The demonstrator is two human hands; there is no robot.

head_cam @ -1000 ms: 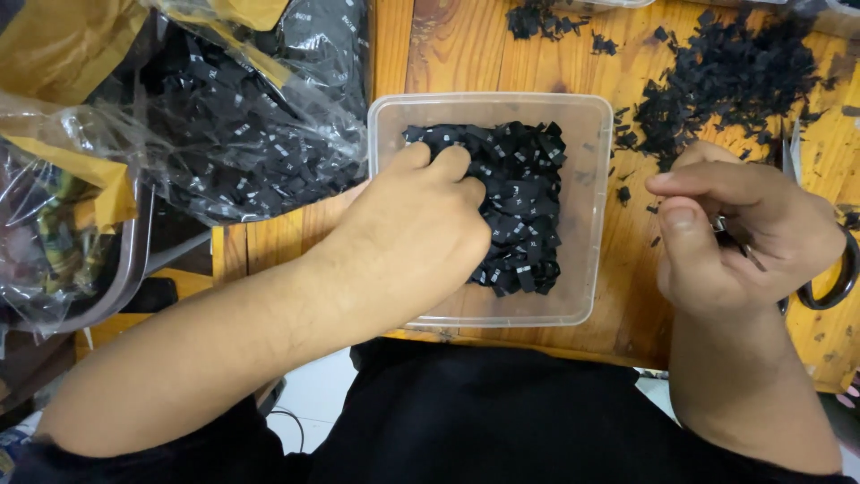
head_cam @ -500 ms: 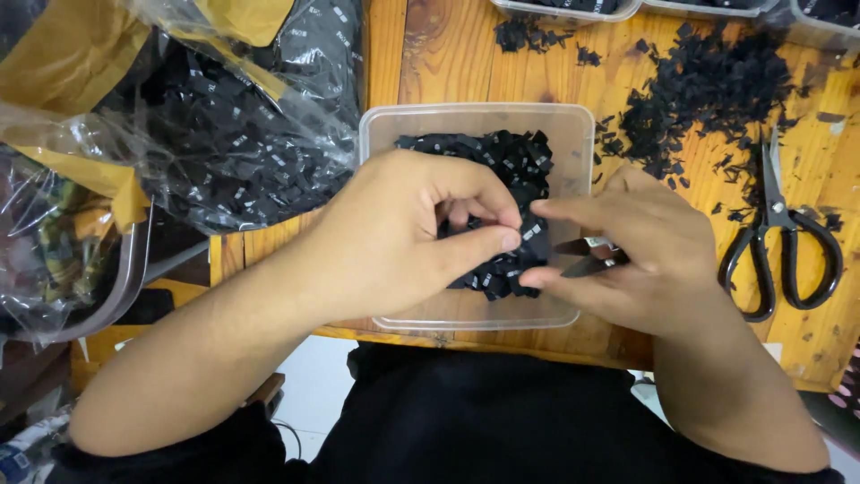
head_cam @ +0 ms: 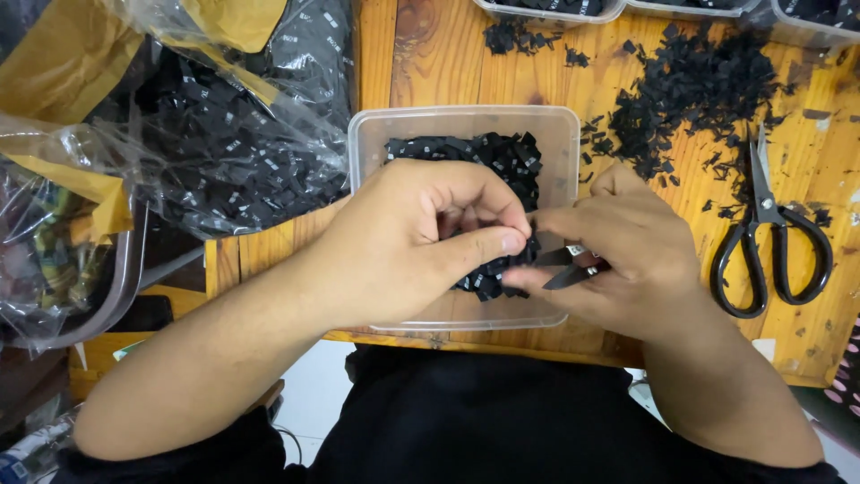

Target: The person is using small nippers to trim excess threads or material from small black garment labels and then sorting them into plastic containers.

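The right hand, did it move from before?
Yes. The right hand came left from beside the clear tub to over it, meeting the left hand.

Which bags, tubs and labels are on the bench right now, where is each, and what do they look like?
Clear plastic bag: left of the tub, crumpled, full of small black labels with white marks.
Clear plastic tub: centre, rectangular, holding black labels, under both hands.
Loose black scraps: upper right on the wooden table.
More clear tubs: top edge, mostly cut off.
Yellow-brown wrapping: far left, crumpled.
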